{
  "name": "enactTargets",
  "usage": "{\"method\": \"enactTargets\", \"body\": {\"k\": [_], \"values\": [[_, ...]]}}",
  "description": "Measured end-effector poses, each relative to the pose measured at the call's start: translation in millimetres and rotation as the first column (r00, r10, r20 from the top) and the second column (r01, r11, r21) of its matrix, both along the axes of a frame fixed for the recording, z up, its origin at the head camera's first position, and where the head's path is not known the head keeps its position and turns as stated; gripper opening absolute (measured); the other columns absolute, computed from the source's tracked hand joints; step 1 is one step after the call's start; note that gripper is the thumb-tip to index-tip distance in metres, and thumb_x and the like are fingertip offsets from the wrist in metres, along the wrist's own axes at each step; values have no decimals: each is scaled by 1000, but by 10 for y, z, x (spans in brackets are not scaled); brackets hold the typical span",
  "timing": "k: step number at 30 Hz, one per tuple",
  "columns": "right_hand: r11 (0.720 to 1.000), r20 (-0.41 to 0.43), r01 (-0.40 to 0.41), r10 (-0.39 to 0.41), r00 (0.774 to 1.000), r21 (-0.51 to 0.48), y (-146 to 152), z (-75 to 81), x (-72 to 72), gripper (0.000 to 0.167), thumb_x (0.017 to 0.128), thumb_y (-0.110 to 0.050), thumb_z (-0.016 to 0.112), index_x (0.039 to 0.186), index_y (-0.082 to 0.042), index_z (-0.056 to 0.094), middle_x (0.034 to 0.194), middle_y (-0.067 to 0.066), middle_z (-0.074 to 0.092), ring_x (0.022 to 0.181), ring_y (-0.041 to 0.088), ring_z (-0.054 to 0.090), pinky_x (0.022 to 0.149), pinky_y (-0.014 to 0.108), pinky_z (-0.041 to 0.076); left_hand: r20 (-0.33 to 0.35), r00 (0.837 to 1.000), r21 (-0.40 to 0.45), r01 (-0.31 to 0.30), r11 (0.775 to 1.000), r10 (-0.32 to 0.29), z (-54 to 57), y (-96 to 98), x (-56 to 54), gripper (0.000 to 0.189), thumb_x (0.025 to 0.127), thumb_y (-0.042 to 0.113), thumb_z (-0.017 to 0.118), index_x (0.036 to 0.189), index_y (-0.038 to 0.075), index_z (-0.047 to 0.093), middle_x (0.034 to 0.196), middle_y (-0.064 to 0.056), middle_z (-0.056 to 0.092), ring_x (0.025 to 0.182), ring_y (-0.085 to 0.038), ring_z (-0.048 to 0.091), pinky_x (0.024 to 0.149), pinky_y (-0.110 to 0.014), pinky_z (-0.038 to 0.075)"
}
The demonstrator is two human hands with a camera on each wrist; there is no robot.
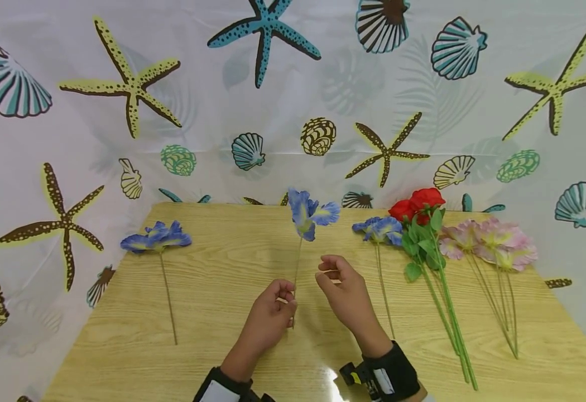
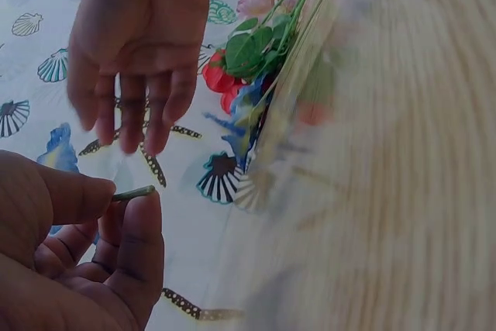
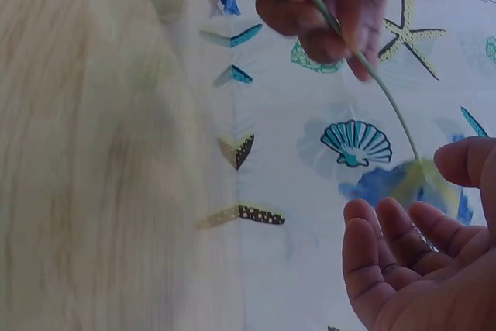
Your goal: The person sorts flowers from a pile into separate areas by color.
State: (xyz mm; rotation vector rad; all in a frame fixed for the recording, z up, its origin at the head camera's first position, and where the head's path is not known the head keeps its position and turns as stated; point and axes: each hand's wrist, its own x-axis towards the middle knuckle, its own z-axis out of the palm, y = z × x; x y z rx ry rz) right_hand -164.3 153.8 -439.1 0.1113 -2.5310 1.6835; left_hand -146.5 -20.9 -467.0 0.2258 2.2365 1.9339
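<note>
In the head view, my left hand (image 1: 270, 315) pinches the thin stem of a blue artificial flower (image 1: 305, 215) between thumb and fingers, holding it upright over the middle of the table. The left wrist view shows the stem's end (image 2: 136, 193) poking out between thumb and forefinger. To the right of that stem is my right hand (image 1: 345, 293), fingers loosely bent and apart from the flower. From the right wrist view, the right fingers (image 3: 399, 242) hold nothing, and the blue petals (image 3: 411, 184) appear just beyond them.
On the wooden table (image 1: 222, 251), one blue flower (image 1: 156, 239) lies at the left. Toward the right lie another blue flower (image 1: 379, 230), red roses (image 1: 426, 198) with green leaves, and pink flowers (image 1: 504, 243). A cloth (image 1: 293, 89) printed with shells and starfish hangs behind.
</note>
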Motion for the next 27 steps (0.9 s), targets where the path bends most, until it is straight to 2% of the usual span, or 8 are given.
{"method": "enactTargets", "body": {"k": [3, 8, 13, 17, 23, 27], "values": [[1000, -26, -20, 20, 999, -10, -70, -24, -7, 34, 91, -24, 60, 124, -22, 52, 109, -1, 58, 94, 11, 57, 78, 38, 47, -20, 1000, -21, 22, 1000, -22, 11, 68, 33, 19, 91, 4, 53, 110, 4, 53, 91, -8, 52, 65, -15, 54, 52, -26, 47], [999, -69, -41, 40, 997, -16, -140, -6, 26, 36, 90, -16, 62, 125, -19, 52, 105, 0, 59, 94, 11, 57, 77, 36, 47, -94, 995, -125, 28, 992, -40, 31, 156, 96, 16, 92, 6, 54, 108, 6, 54, 92, -3, 55, 74, -15, 56, 55, -27, 48], [998, -114, -33, 28, 993, -43, -192, 203, 136, 33, 89, -4, 59, 122, -8, 53, 99, 9, 59, 93, 19, 58, 76, 38, 48, -167, 986, -160, 2, 987, -29, 54, 212, 128, 14, 91, 4, 55, 104, 10, 54, 90, 0, 56, 73, -12, 56, 57, -26, 48], [996, -112, -42, 34, 993, -73, -199, 323, 200, 32, 89, 0, 57, 120, -4, 52, 98, 14, 57, 89, 23, 58, 73, 34, 47, -182, 983, -164, -12, 986, -18, 60, 255, 150, 11, 90, 4, 56, 101, 7, 54, 89, 0, 57, 73, -11, 56, 57, -26, 48], [992, -85, -27, 17, 996, -122, -130, 166, 104, 32, 90, -1, 57, 120, -11, 52, 98, 10, 55, 82, 20, 58, 66, 30, 50, -207, 978, -189, -33, 981, -7, 75, 312, 152, 8, 90, 5, 58, 97, 6, 54, 86, 0, 58, 70, -9, 56, 54, -25, 47], [985, -39, -19, 12, 999, -174, -106, 112, 94, 32, 89, -2, 58, 119, -13, 53, 98, 9, 54, 81, 21, 58, 65, 32, 51, -183, 983, -171, -42, 984, 10, 80, 333, 188, 8, 89, 5, 59, 96, 8, 55, 84, 2, 57, 68, -9, 56, 54, -25, 47]]}}
